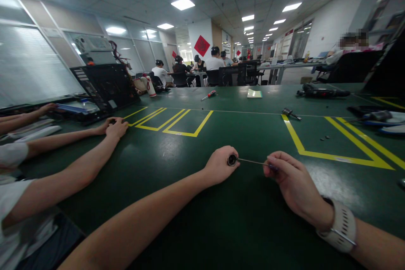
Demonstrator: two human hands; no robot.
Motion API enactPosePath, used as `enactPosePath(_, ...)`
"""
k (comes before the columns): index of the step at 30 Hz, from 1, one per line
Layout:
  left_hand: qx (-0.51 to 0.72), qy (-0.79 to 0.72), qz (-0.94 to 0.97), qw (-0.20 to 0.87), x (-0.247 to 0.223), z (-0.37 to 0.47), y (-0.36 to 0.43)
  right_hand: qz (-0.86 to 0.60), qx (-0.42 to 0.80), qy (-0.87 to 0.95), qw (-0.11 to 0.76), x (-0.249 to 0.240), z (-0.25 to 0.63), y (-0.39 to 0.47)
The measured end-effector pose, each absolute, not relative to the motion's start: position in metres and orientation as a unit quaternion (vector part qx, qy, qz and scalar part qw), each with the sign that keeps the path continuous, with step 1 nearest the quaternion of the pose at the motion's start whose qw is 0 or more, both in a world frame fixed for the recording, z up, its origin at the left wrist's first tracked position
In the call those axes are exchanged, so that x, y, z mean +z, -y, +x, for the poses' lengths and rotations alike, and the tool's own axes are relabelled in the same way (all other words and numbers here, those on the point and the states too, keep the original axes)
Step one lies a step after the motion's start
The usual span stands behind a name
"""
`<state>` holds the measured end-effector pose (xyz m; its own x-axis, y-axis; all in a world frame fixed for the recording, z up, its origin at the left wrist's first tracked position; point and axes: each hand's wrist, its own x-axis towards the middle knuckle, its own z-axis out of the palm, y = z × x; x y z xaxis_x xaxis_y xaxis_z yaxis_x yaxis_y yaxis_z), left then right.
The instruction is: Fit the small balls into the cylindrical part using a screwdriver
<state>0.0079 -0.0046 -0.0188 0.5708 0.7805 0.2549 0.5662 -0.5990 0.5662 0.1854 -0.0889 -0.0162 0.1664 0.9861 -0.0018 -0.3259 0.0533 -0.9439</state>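
Note:
My left hand [220,165] is closed around a dark, round metal part [232,160], whose hollow ring-shaped end faces me. My right hand [286,179] pinches the small dark purple handle of a thin screwdriver [253,161]. Its slim metal shaft stretches left to the side of the metal part; whether the tip touches the part or enters it, I cannot tell. Both hands are just above the green table [240,219]. Fingers hide most of the metal part and the screwdriver handle.
Yellow tape outlines [341,159] mark the table. Beyond my hands lie a metal shaft piece [291,114], a red-handled screwdriver [208,95], a notepad [255,93] and a black power tool [322,91]. A co-worker's hands [116,127] are at the left.

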Motion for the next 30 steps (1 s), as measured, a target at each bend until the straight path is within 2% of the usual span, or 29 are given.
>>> enactPosePath(6, 0.244, -0.394, 0.856, 0.228, -0.0203, 0.0057, 0.0048, -0.511, 0.465, 0.387, 0.611, -0.019, 0.1871, 0.0842)
enactPosePath(20, 0.229, -0.357, 0.874, 0.239, -0.0182, 0.0076, 0.0043, -0.538, 0.449, 0.434, 0.566, -0.0225, 0.186, 0.0841)
enactPosePath(30, 0.233, -0.354, 0.874, 0.239, -0.0201, 0.0063, 0.0042, -0.517, 0.442, 0.379, 0.628, -0.0174, 0.1859, 0.0862)
